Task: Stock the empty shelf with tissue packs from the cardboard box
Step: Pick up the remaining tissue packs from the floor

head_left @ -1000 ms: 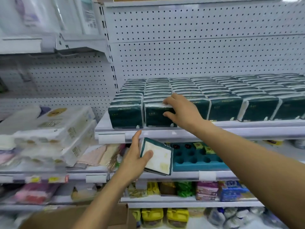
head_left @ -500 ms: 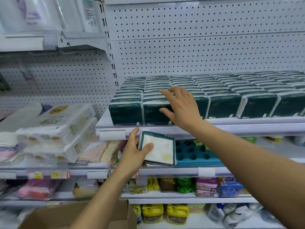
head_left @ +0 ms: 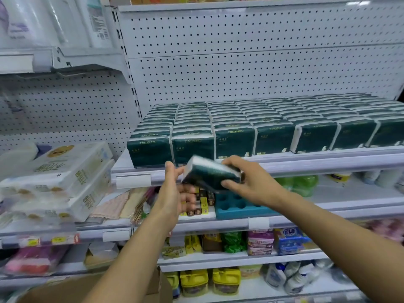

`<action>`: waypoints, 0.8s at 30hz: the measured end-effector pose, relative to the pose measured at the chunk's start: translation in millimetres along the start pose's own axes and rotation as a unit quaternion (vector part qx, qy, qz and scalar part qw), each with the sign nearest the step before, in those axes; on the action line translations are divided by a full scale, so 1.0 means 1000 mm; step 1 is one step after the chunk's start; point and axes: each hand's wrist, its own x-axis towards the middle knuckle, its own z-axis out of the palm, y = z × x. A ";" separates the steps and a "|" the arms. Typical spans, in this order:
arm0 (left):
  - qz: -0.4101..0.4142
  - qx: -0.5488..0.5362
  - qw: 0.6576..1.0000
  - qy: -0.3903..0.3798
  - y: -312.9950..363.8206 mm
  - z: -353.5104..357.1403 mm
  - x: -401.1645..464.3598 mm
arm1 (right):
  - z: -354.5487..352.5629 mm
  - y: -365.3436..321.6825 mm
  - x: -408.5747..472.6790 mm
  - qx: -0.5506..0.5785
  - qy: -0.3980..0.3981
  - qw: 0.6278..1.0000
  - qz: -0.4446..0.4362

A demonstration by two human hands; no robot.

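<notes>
You are between pick and place: one dark green plastic-wrapped tissue pack point(head_left: 211, 174) is in the air in front of the white metal shelf point(head_left: 284, 166), which already carries rows of matching dark green packs point(head_left: 251, 127) across most of its width. By the look of it, the stocking is well along and this pack is bound for a front gap or a second layer.

Your right hand point(head_left: 253, 182) grips the pack, fingers curled over its far edge and the thumb under its near side. Your left hand point(head_left: 175, 193) is at the pack's left end with the thumb up against it and the fingers loosely curled below; whether it truly pinches the pack, I cannot tell, as the pack is blurred.

The pack sits tilted, between both hands, just below the shelf's front lip. Next you need to level it, lift it over the lip and slide it in square with its neighbours.

The brown cardboard box point(head_left: 91, 289) lies low at the frame's bottom, under your left forearm.
</notes>
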 end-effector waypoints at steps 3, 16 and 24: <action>0.001 0.056 0.998 0.022 -0.003 0.000 0.004 | -0.002 0.001 0.000 0.300 -0.032 0.937 0.176; 0.047 0.084 0.995 -0.029 0.000 0.040 0.005 | -0.005 0.007 -0.015 0.375 0.001 0.901 0.218; 0.390 0.472 0.774 0.160 0.019 0.048 0.017 | -0.069 0.031 -0.002 0.116 0.135 0.980 0.093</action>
